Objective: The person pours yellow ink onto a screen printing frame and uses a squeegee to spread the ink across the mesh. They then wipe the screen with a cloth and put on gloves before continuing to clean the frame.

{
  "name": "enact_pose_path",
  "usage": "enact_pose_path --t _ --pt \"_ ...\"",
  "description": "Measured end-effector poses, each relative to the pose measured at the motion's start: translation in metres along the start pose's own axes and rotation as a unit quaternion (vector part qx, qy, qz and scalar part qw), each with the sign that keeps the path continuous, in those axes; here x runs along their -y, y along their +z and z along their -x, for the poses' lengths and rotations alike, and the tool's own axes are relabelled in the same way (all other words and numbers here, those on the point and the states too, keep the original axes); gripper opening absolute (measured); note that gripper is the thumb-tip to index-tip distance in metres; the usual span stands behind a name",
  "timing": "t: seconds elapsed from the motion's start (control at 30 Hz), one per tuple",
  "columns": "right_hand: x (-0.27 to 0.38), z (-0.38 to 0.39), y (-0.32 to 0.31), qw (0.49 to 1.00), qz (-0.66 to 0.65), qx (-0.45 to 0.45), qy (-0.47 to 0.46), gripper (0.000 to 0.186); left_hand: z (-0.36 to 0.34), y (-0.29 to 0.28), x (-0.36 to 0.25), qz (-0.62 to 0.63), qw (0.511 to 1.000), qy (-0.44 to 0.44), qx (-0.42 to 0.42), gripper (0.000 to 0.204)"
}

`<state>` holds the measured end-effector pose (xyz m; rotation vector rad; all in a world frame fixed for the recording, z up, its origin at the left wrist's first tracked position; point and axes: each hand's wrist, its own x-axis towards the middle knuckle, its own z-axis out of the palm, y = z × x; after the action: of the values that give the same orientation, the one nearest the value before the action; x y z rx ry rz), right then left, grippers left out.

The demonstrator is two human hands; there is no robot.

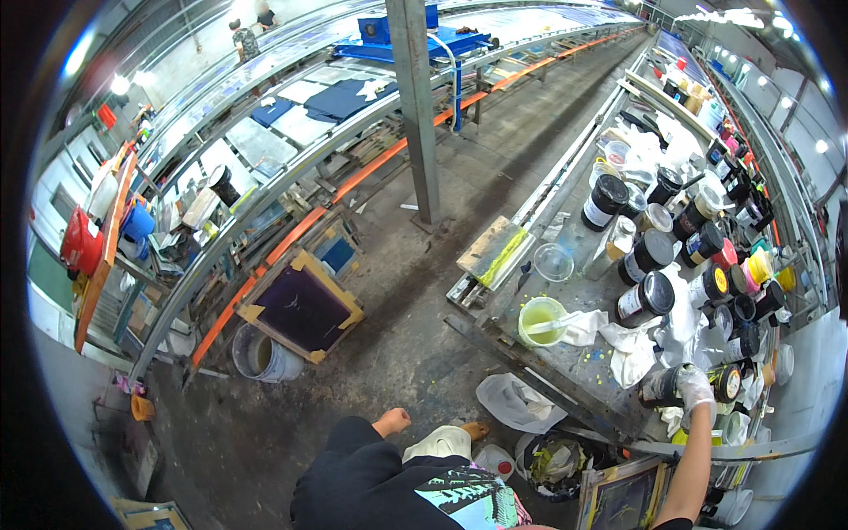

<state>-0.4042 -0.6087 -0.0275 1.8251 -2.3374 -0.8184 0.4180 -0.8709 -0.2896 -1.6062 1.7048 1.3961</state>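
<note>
Stained concrete floor [424,291], grey steel pillar [415,106], long print tables [291,115], ceiling lights [733,16].

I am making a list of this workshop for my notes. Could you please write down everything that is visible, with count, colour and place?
ink jars: many, mostly black with coloured lids, crowded on the workbench at right
workbench: one, grey and ink-stained, right side
cup of yellow-green ink: one, on the workbench, a stirring tool in it
squeegee board: one, wooden with a yellow-green streak, on the bench's left edge
rags: several, white, on the bench
steel post: one, grey, centre
printing frame: one, purple mesh, on the floor at left
bucket: one, grey, beside the frame
right hand: gloved white, its grip closed on a dark jar
left hand: not in view
</note>
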Motion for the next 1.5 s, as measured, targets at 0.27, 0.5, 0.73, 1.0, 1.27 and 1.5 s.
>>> enact_pose_path --t 0.27,0.5,0.73,1.0,1.27,1.5 --pt "0.022 0.001 0.003 0.996 -0.033 -0.073 0.042 0.018 0.009 0.001 -0.006 0.027 1.000 -0.003 -0.009 0.028" --pt "0.019 -0.011 0.037 0.985 -0.011 0.054 0.165 0.013 0.000 0.004 -0.015 0.011 1.000 -0.017 0.009 0.030" --pt "0.032 -0.011 0.018 0.990 -0.029 0.025 0.135 0.014 0.001 0.002 -0.004 0.003 1.000 -0.010 0.012 0.030" --pt "0.039 -0.012 0.002 0.968 -0.129 -0.077 0.202 0.016 0.008 0.008 0.007 0.012 1.000 -0.006 0.008 0.034" --pt "0.022 -0.013 0.028 0.978 -0.010 -0.014 0.207 0.018 0.008 0.003 -0.010 0.004 1.000 -0.008 0.015 0.034" --pt "0.025 -0.007 0.029 0.977 0.118 -0.073 0.160 0.016 0.008 0.010 -0.008 0.017 1.000 0.006 -0.012 0.026"
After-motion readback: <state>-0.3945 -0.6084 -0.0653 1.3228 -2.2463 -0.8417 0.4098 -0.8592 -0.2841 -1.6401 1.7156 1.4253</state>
